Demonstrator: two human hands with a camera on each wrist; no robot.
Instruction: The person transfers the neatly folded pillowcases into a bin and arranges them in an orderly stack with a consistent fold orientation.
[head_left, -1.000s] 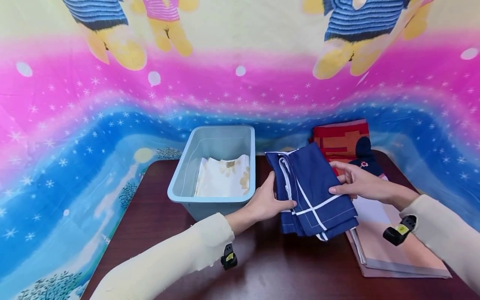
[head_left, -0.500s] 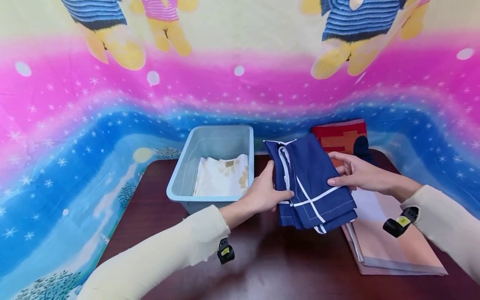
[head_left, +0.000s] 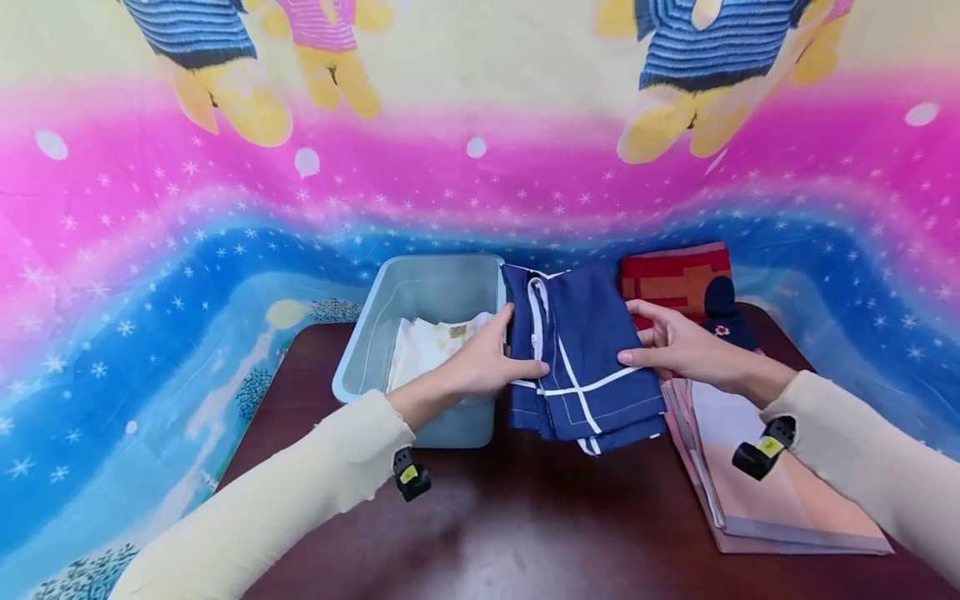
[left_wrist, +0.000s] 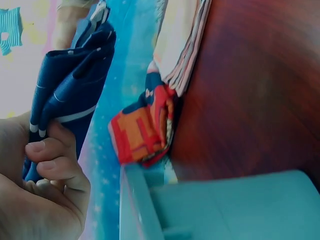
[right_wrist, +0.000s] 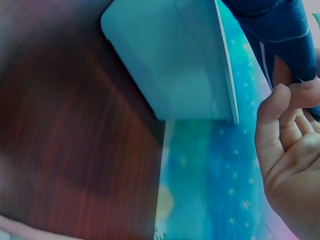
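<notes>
The tub (head_left: 453,429) sits at the far left of the tabletop (head_left: 525,533), and the inside cloth (head_left: 420,346) lies in it. Just right of the tub, the held cloth (head_left: 592,350) is up above the tabletop, with the left hand (head_left: 487,358) at its left side and the right hand (head_left: 678,346) at its right. The far cloth (head_left: 667,283) lies at the far right, behind the right hand. The near cloth (head_left: 810,500) lies at the near right. Behind everything hangs a big sheet (head_left: 480,183).

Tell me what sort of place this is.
Probably a makeshift indoor workspace for cloth items: a dark table, a cartoon-print backdrop behind it, and a folded navy cloth held above the table.
</notes>
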